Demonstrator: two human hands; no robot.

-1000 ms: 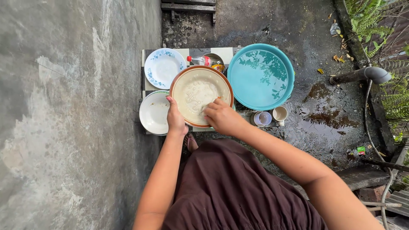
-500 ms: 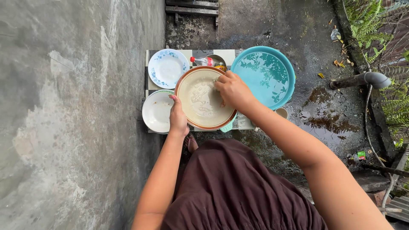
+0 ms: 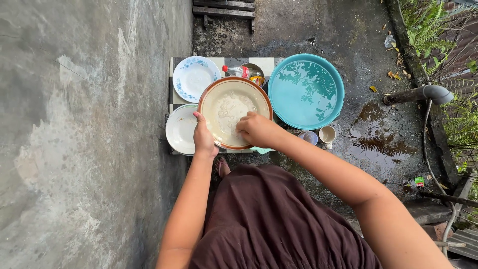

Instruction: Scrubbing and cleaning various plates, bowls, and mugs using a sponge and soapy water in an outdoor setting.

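Our left hand [image 3: 204, 139] grips the soapy brown-rimmed plate [image 3: 231, 109] by its near-left edge, above the table [image 3: 175, 102]. Right hand [image 3: 256, 128] fingers are curled on its face; contents hidden. We judge it rigid, breakable, slippery; best held by the rim.
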